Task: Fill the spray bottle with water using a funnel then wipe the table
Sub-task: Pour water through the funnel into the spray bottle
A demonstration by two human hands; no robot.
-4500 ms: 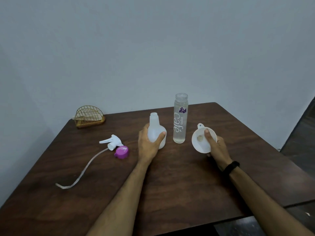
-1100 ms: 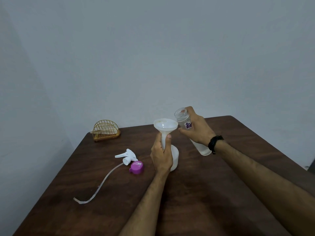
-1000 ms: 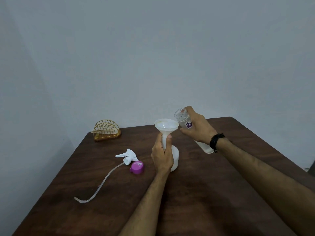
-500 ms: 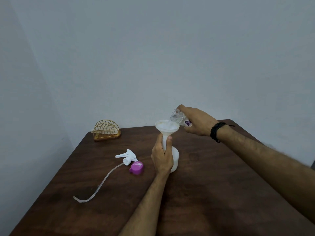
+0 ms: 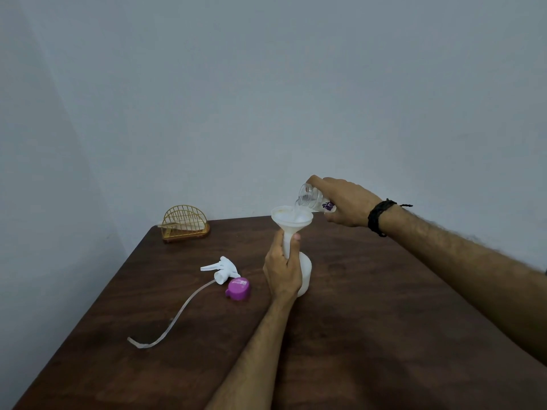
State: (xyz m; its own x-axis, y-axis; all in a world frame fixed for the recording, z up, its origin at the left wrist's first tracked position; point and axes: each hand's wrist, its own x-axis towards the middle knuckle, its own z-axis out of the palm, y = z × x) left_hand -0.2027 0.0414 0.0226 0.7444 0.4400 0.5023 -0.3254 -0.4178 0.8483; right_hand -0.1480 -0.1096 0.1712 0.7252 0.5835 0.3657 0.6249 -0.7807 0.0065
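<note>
Water tips from the clear bottle [image 5: 310, 198] into the white funnel [image 5: 291, 221].

The right hand [image 5: 344, 202] is wrapped round it; the left hand [image 5: 282, 269] is closed round the neck of the white plastic spray bottle [image 5: 305, 275], mid-table [image 5: 370, 335]. To the left lie the trigger head [image 5: 222, 269] with its curling tube, a purple cap [image 5: 237, 288] and a gold wire holder [image 5: 185, 223].

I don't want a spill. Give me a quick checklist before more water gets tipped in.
1. Funnel seated in the spray bottle neck: ok.
2. Left hand gripping the neck: ok.
3. Water bottle mouth over the funnel, held by the right hand: ok.
4. Level inside the spray bottle: cannot tell.
5. Sprayer head and purple cap clear of the pour: ok.
</note>
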